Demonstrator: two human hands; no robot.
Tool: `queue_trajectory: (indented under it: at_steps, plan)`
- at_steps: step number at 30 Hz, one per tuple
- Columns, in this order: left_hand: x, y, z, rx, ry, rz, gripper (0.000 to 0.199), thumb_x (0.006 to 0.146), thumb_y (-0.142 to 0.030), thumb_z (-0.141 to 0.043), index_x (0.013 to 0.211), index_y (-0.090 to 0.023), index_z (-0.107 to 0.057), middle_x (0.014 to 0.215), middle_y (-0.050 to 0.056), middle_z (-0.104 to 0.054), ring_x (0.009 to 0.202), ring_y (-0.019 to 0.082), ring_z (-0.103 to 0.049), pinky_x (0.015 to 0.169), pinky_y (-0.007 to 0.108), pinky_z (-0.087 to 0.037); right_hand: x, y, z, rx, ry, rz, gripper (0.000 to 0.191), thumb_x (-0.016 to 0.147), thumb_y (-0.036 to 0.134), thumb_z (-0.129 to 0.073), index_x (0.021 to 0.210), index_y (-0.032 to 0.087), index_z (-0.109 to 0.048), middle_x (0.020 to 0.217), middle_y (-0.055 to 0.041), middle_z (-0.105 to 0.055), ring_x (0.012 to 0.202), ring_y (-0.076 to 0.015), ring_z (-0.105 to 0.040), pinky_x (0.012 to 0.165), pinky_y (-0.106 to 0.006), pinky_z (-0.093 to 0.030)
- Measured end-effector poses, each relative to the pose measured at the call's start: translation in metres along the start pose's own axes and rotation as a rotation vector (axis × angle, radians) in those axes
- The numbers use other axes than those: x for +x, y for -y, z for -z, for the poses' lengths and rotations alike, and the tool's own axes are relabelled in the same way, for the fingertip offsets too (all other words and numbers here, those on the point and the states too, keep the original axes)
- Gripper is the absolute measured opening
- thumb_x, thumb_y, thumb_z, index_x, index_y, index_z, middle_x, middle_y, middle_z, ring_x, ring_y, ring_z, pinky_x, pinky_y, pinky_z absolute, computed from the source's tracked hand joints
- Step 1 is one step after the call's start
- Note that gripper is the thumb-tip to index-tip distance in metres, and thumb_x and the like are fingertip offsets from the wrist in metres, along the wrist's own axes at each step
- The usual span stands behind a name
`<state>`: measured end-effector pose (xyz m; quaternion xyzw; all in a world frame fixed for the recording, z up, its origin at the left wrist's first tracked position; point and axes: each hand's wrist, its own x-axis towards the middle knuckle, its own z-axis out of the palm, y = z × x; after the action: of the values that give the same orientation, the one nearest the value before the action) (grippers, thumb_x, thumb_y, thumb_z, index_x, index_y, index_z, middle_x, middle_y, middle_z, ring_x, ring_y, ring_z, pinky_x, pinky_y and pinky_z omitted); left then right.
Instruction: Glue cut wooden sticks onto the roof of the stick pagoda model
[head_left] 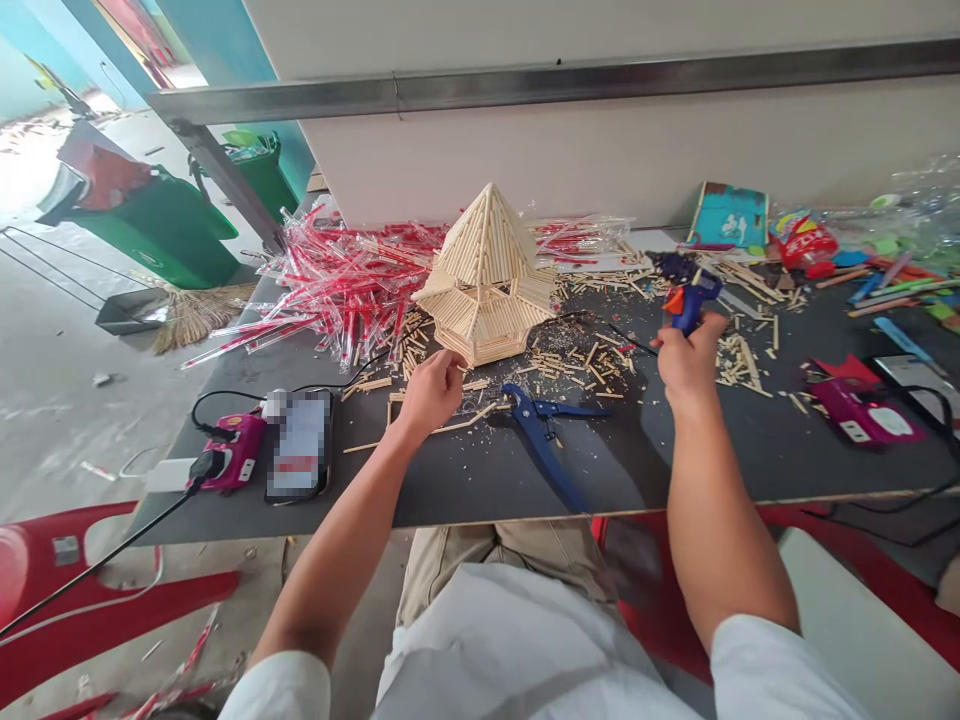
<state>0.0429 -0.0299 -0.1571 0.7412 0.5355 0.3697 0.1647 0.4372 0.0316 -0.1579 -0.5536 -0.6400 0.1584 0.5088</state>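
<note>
A pagoda-like model of pale wooden sticks [489, 270], with a pointed roof, stands upright on the dark table. My left hand [436, 392] is closed at the lower left edge of its base, fingers pinched; what they hold, if anything, is too small to tell. Off to the right of the model, my right hand [688, 358] is wrapped round a blue glue gun [691, 308] held above the table. Between my hands lies a blue cutter [541, 440] with its handles apart. Stick pieces [592, 362] are scattered around the base.
Red-and-clear plastic wrappers [352, 270] are heaped behind left. A phone [300, 445] and a purple power strip [236, 452] lie front left, another purple strip [870, 410] at right. Dark cables cross the table [465, 490]. A metal rail [525, 88] runs behind.
</note>
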Motion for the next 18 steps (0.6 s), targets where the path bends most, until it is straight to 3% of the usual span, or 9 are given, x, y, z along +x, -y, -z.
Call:
queue_trajectory:
  at_steps: [1, 3, 6, 10, 15, 18]
  plan:
    - [0.000, 0.001, -0.001, -0.005, -0.002, -0.001, 0.022, 0.093, -0.010, -0.044, 0.096, -0.022, -0.062, 0.091, 0.006, -0.071, 0.081, 0.020, -0.064, 0.077, 0.033, -0.046, 0.004, 0.010, -0.002, 0.026, -0.152, -0.039, 0.018, 0.085, 0.043, -0.052, 0.098, 0.030, -0.048, 0.082, -0.0021, -0.055, 0.071, -0.0222, -0.054, 0.068, -0.041, -0.050]
    - [0.000, 0.001, -0.002, -0.015, -0.019, 0.006, 0.020, 0.095, -0.011, -0.044, 0.097, -0.022, -0.060, 0.092, 0.007, -0.070, 0.083, 0.021, -0.064, 0.077, 0.034, -0.047, 0.014, 0.034, -0.007, -0.015, -0.291, -0.076, 0.028, 0.084, 0.051, -0.056, 0.105, 0.033, -0.050, 0.092, -0.0036, -0.060, 0.077, -0.0229, -0.059, 0.068, -0.041, -0.052]
    - [-0.001, 0.000, -0.004, -0.033, -0.088, 0.042, 0.015, 0.101, -0.016, -0.040, 0.100, -0.022, -0.054, 0.088, 0.006, -0.067, 0.079, 0.019, -0.063, 0.076, 0.033, -0.048, 0.031, 0.076, -0.014, -0.161, -0.195, 0.047, 0.045, 0.096, 0.048, -0.047, 0.135, 0.027, -0.043, 0.103, -0.0083, -0.064, 0.079, -0.0229, -0.066, 0.072, -0.042, -0.056]
    - [-0.002, -0.003, -0.008, -0.198, -0.165, 0.110, 0.016, 0.108, -0.026, -0.034, 0.110, -0.023, -0.049, 0.087, 0.003, -0.065, 0.062, 0.011, -0.061, 0.060, 0.027, -0.050, 0.054, 0.122, -0.032, -0.246, -0.215, 0.233, 0.037, 0.105, 0.048, -0.036, 0.133, 0.026, -0.048, 0.110, -0.0120, -0.065, 0.094, -0.0251, -0.070, 0.079, -0.042, -0.058]
    - [0.000, 0.003, -0.019, -0.441, -0.247, 0.118, 0.018, 0.106, -0.034, -0.046, 0.114, -0.022, -0.056, 0.103, 0.006, -0.070, 0.078, 0.012, -0.072, 0.058, 0.022, -0.061, 0.066, 0.166, -0.059, -0.140, -0.251, 0.349, 0.035, 0.107, 0.043, -0.035, 0.138, 0.028, -0.039, 0.128, -0.0141, -0.059, 0.109, -0.0289, -0.070, 0.086, -0.046, -0.059]
    - [0.000, 0.011, -0.024, -0.487, -0.245, 0.129, 0.019, 0.103, -0.036, -0.052, 0.113, -0.021, -0.061, 0.104, 0.005, -0.072, 0.080, 0.013, -0.074, 0.060, 0.024, -0.064, 0.060, 0.186, -0.067, -0.155, -0.201, 0.352, 0.041, 0.104, 0.050, -0.046, 0.137, 0.027, -0.036, 0.119, -0.0123, -0.061, 0.109, -0.0302, -0.070, 0.087, -0.047, -0.059]
